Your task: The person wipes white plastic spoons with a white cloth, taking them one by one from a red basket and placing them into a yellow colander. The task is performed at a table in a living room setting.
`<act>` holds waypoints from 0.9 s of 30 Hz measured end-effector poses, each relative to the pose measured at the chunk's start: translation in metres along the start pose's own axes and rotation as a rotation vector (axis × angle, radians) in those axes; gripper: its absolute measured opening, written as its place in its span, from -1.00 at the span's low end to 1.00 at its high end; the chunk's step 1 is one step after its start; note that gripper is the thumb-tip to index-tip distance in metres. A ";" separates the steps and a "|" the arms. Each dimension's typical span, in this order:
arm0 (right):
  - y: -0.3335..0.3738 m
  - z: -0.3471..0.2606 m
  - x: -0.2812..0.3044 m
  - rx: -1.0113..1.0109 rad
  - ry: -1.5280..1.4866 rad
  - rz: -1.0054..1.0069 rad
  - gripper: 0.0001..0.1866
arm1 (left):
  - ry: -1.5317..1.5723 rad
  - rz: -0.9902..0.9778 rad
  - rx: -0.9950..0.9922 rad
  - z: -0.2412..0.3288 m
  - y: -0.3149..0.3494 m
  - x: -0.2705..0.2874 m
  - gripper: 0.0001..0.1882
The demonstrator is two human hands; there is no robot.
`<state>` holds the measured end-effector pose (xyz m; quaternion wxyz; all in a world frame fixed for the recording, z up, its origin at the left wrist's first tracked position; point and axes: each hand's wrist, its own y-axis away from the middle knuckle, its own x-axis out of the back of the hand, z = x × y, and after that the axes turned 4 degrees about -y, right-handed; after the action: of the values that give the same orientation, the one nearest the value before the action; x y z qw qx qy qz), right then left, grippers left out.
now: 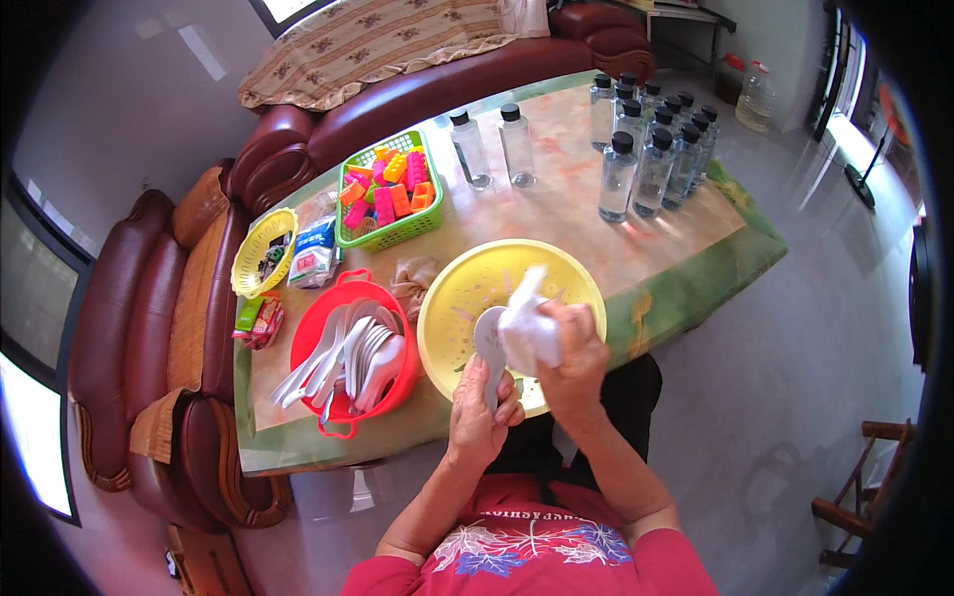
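Note:
My left hand (479,415) is closed round the handle of a white spoon (489,336), its oval head pointing up and away from me. Bunched in my right hand (576,366) is a white cloth (529,320), held right beside the spoon's head; whether they touch is hard to tell. Both hands are over the near part of a wide yellow basin (429,333) with dark specks inside. To its left, a red two-handled basket (405,372) holds several white spoons (364,348) in a pile.
A green basket (397,234) of colourful blocks, a yellow basket (243,260), packets (315,248) and a crumpled brownish bag (412,283) are on the table (566,129). Two clear bottles (516,149) stand at the far middle, several more (653,174) at far right. Red sofas (427,94) line the table.

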<state>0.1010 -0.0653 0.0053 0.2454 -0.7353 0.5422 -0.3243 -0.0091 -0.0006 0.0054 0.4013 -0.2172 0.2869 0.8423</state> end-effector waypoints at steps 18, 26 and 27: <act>0.015 -0.016 0.028 -0.037 -0.362 -0.484 -0.71 | 0.135 0.152 -0.061 0.002 -0.006 -0.003 -0.53; 0.001 -0.021 -0.004 0.268 0.301 -0.330 -0.50 | -0.268 0.154 -0.207 -0.018 -0.004 0.018 -0.35; 0.004 -0.024 -0.001 0.276 0.290 -0.355 -0.50 | -0.276 0.151 -0.280 -0.016 -0.004 0.012 -0.30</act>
<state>0.0803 -0.0655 0.0186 0.2022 -0.7242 0.3850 -0.5351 -0.0105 -0.0026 -0.0150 0.3385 -0.1313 0.1247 0.9234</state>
